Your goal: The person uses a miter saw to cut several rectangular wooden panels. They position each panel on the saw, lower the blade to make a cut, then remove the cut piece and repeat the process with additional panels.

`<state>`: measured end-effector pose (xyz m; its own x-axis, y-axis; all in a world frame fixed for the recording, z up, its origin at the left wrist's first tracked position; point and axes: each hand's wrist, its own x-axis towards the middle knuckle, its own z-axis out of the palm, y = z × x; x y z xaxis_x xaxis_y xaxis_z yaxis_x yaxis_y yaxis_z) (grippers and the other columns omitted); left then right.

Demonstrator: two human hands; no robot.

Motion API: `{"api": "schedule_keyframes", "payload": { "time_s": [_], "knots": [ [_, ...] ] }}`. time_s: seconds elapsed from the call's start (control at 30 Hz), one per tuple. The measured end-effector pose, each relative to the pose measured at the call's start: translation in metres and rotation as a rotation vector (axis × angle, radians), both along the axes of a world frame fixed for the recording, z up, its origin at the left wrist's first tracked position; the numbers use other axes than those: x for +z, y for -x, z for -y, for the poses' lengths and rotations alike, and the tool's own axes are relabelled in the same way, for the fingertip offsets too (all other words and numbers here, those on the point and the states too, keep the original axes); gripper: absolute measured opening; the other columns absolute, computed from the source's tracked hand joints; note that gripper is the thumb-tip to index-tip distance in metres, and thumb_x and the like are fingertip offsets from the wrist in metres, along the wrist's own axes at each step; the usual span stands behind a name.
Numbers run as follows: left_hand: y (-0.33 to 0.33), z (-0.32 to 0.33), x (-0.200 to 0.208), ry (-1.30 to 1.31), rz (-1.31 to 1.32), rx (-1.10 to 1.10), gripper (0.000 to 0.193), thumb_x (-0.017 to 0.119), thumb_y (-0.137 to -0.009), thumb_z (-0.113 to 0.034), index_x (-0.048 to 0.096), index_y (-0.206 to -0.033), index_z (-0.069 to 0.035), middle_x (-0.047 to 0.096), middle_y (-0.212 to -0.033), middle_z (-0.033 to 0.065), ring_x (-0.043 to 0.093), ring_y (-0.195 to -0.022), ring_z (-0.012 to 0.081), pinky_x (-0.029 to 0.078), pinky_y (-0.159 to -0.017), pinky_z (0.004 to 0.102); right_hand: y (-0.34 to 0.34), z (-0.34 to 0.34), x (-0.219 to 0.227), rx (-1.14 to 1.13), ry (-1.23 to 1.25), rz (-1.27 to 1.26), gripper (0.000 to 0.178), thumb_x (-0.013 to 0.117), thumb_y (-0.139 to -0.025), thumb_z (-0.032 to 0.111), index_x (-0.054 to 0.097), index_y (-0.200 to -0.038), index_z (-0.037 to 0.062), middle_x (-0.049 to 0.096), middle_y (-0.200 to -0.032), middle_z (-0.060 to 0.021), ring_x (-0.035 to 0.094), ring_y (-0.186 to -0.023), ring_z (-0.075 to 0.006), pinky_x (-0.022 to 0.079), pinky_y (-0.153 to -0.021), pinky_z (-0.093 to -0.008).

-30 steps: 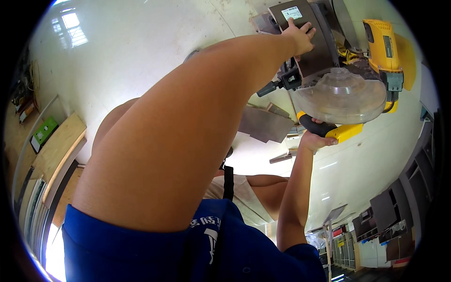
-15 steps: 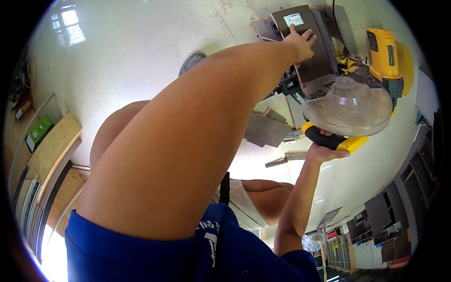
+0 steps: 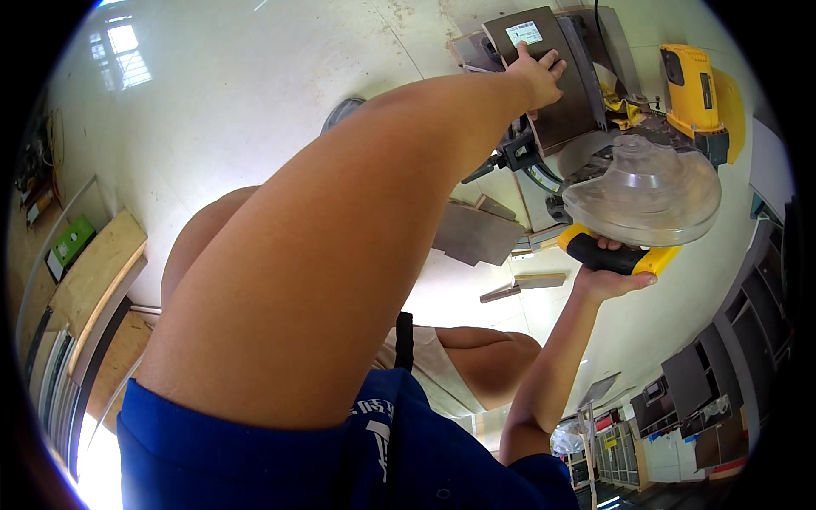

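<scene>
My left hand (image 3: 537,78) lies with spread fingers on a dark brown board (image 3: 568,110) that has a white label near its far end. The board rests on the bed of a miter saw. My right hand (image 3: 616,279) is wrapped round the saw's black and yellow handle (image 3: 614,253). Just beyond that handle sits the clear plastic blade guard (image 3: 643,195), to the right of the board's near end. The saw's yellow motor housing (image 3: 693,89) stands at the far right. Whether the blade touches the board cannot be seen.
Brown board offcuts (image 3: 483,234) lie on the floor left of the saw, with narrow strips (image 3: 527,285) nearer me. A wooden bench (image 3: 102,259) bearing a green box (image 3: 72,242) is at the far left. Dark cabinets (image 3: 693,382) line the right side.
My right hand and the saw handle with its clear guard have shifted right, away from the board's near end. My left hand stays on the board.
</scene>
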<state>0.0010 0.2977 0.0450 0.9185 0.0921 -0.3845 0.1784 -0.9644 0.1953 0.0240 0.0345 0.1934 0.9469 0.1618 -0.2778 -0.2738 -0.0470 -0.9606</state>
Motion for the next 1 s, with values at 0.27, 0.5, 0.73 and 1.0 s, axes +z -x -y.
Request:
{"api": "schedule_keyframes", "payload": {
  "time_s": [0.27,0.5,0.73,1.0],
  "knots": [
    [-0.003,0.005,-0.015,-0.089,0.058,-0.093,0.067,0.069,-0.084,-0.035,0.04,-0.144,-0.036,0.017,-0.159,0.0117,0.016,-0.146,0.0341,0.036,-0.097,0.0711,-0.011,0.008,0.008,0.015,-0.04,-0.022,0.075,0.02,-0.088,0.079,0.047,-0.088,0.0096,0.046,-0.069,-0.0027,0.046,-0.063,-0.0168,0.045,-0.066,-0.0323],
    [0.006,-0.004,-0.037,-0.213,0.192,-0.196,0.05,0.05,-0.095,-0.026,0.042,-0.143,-0.036,0.024,-0.156,0.0168,0.026,-0.141,0.0406,0.042,-0.086,0.0728,-0.018,0.007,0.009,0.067,-0.094,-0.077,0.07,0.021,-0.09,0.076,0.045,-0.087,0.0098,0.046,-0.07,-0.0034,0.047,-0.065,-0.0175,0.044,-0.068,-0.0323],
    [0.004,-0.007,-0.038,-0.271,0.224,-0.288,0.052,0.051,-0.094,-0.024,0.041,-0.144,-0.034,0.028,-0.153,0.02,0.032,-0.138,0.0437,0.048,-0.08,0.0707,-0.018,0.002,0.012,-0.001,-0.046,-0.054,0.073,0.028,-0.085,0.081,0.046,-0.086,0.0107,0.047,-0.066,-0.0031,0.048,-0.061,-0.017,0.045,-0.062,-0.0313],
    [0.003,-0.006,-0.037,-0.247,0.252,-0.273,0.048,0.05,-0.094,-0.023,0.047,-0.141,-0.033,0.032,-0.151,0.0211,0.034,-0.136,0.0454,0.049,-0.078,0.0717,-0.017,0.0,0.013,0.021,-0.048,-0.023,0.073,0.03,-0.084,0.082,0.045,-0.087,0.0109,0.047,-0.065,-0.0027,0.047,-0.06,-0.0165,0.045,-0.061,-0.0307]
  ]
}}
